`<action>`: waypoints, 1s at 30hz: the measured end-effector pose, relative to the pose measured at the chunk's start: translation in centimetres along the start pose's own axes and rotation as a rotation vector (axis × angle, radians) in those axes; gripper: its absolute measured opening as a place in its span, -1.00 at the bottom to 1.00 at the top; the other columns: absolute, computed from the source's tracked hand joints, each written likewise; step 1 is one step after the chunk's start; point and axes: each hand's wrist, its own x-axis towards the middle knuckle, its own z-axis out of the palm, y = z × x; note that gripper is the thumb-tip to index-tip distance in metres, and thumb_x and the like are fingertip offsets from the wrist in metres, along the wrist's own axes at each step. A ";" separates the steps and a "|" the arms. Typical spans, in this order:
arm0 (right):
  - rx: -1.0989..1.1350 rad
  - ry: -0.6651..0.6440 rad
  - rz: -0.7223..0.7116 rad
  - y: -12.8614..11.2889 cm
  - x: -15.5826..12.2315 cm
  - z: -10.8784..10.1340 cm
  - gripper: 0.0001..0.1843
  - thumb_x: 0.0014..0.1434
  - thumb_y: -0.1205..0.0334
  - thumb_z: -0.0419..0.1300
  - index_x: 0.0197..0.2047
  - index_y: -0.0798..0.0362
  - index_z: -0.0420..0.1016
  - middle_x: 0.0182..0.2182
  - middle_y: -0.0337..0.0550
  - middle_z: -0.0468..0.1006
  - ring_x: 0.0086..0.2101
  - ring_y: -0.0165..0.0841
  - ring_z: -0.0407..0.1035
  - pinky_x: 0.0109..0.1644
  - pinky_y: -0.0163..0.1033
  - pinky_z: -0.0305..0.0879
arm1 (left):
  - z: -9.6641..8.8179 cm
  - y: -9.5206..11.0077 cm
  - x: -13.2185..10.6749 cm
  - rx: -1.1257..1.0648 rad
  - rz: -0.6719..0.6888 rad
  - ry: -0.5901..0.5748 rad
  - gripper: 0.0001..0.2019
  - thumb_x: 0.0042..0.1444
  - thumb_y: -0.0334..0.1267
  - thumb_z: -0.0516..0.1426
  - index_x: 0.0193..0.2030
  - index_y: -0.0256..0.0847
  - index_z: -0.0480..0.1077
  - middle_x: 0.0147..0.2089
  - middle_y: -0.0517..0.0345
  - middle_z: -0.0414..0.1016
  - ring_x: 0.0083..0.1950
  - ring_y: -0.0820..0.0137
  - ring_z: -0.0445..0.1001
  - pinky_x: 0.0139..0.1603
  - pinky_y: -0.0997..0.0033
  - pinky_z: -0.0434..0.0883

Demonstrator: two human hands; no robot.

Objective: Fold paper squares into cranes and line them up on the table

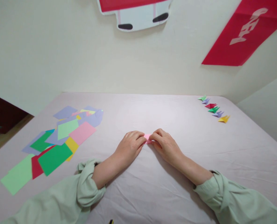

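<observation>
A small piece of pink paper (147,138) lies on the pale cloth-covered surface between my two hands, mostly hidden by my fingers. My left hand (132,143) is closed on its left side, fingertips pressed to the edge. On the opposite side, my right hand (166,144) pinches the paper between thumb and fingers. How the paper is folded cannot be made out.
Loose coloured paper sheets (55,159) are spread in a heap on the left. At the far right stands a slanting row of several small folded paper figures (214,110). A dark and yellow object (111,221) peeks in at the bottom edge. A wall (138,68) rises behind.
</observation>
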 end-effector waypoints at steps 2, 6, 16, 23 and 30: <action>0.045 0.001 0.004 0.2 0.2 0.0 -0.83 0.21 0.46 0.15 -0.21 0.03 0.49 -0.22 -0.15 0.42 -0.26 -0.35 0.31 -0.16 -0.27 0.18 | 0.0 0.2 -0.3 0.028 0.018 0.003 -0.84 0.28 -0.36 0.06 -0.09 -0.20 0.44 0.00 0.06 0.50 0.08 0.28 0.40 0.13 0.19 0.36; 0.139 -0.021 0.024 0.6 0.7 -0.2 -0.86 0.22 0.43 0.17 -0.27 0.04 0.52 -0.28 -0.17 0.43 -0.29 -0.37 0.31 -0.19 -0.28 0.17 | 0.0 0.4 -1.1 0.046 0.013 -0.006 -0.80 0.28 -0.37 0.05 -0.01 -0.22 0.43 0.03 0.05 0.52 0.06 0.27 0.44 0.13 0.17 0.37; 0.150 -0.054 0.093 0.6 2.2 -0.4 -0.87 0.20 0.40 0.17 -0.37 0.06 0.48 -0.38 -0.24 0.38 -0.39 -0.43 0.26 -0.28 -0.31 0.10 | -0.3 0.6 -1.5 0.022 0.003 0.000 -0.86 0.28 -0.35 0.07 -0.11 -0.24 0.45 -0.01 0.07 0.55 0.01 0.29 0.46 0.09 0.22 0.40; 0.088 -0.053 0.132 0.0 2.3 -0.2 -0.90 0.21 0.37 0.16 -0.35 0.06 0.45 -0.33 -0.23 0.40 -0.39 -0.43 0.28 -0.27 -0.30 0.10 | -0.5 0.9 -1.4 0.044 -0.016 -0.088 -0.78 0.25 -0.32 0.11 0.03 -0.20 0.39 -0.02 0.06 0.52 0.01 0.24 0.44 0.04 0.18 0.41; 0.026 -0.052 0.137 -0.1 2.3 0.1 -0.90 0.24 0.33 0.15 -0.33 0.05 0.45 -0.32 -0.21 0.42 -0.37 -0.41 0.31 -0.27 -0.30 0.12 | -0.2 1.1 -1.5 0.100 -0.016 -0.111 -0.77 0.26 -0.33 0.09 0.04 -0.22 0.38 -0.03 0.03 0.48 0.00 0.24 0.42 0.04 0.17 0.41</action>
